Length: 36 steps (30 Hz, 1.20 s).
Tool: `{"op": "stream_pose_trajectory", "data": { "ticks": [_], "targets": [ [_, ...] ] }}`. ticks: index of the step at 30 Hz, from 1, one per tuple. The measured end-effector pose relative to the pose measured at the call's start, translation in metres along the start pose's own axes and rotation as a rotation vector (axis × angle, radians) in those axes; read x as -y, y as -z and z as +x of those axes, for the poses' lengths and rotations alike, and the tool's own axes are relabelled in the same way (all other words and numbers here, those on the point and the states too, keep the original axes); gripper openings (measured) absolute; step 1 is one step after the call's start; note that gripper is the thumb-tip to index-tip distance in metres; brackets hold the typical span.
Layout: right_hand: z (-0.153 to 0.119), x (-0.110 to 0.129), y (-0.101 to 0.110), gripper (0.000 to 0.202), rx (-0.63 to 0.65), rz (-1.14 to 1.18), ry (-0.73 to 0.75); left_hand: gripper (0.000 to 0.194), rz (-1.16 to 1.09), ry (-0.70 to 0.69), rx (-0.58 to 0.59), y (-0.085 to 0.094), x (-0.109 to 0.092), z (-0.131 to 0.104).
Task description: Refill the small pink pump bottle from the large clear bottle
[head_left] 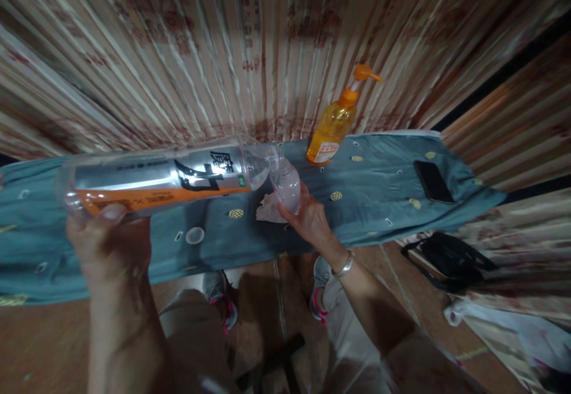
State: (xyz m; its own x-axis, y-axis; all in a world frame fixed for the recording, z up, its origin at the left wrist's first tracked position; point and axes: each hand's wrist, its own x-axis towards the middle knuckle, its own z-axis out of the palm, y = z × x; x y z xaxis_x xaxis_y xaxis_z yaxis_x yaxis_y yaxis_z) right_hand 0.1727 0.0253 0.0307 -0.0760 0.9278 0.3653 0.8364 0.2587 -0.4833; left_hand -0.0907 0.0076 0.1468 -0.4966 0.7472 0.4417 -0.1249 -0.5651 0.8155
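My left hand [109,239] grips a large clear plastic bottle [156,183] with a silver and orange label, tipped nearly level. The bottle's neck points right and meets the mouth of a small clear container [286,187]; whether they touch I cannot tell. My right hand [310,215] is closed around that small container, holding it tilted. Below it a crumpled pale cloth or tissue [269,209] lies on the blue-green patterned cloth [250,239]. Left of it lies a small round whitish cap [195,235].
An orange pump bottle [332,129] stands at the back of the covered surface. A dark phone [433,181] lies at the right end. Pleated curtains [214,55] hang behind. A black bag [446,257] rests at the lower right. My shoes [218,296] show beneath the front edge.
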Motion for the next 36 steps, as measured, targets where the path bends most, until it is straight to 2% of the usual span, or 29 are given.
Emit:
{"op": "stream_pose_trajectory", "data": {
  "ticks": [28,36],
  "targets": [
    [0.0004,-0.0017,0.0000,0.073,0.015,0.010,0.012,0.074,-0.064,-0.040,0.016,0.0032,0.0026,0.0031],
    [0.0004,-0.0021,-0.0002,0.076,0.019,0.002,-0.002,0.067,-0.018,-0.031,-0.001,0.0031,0.0019,0.0019]
  ]
}}
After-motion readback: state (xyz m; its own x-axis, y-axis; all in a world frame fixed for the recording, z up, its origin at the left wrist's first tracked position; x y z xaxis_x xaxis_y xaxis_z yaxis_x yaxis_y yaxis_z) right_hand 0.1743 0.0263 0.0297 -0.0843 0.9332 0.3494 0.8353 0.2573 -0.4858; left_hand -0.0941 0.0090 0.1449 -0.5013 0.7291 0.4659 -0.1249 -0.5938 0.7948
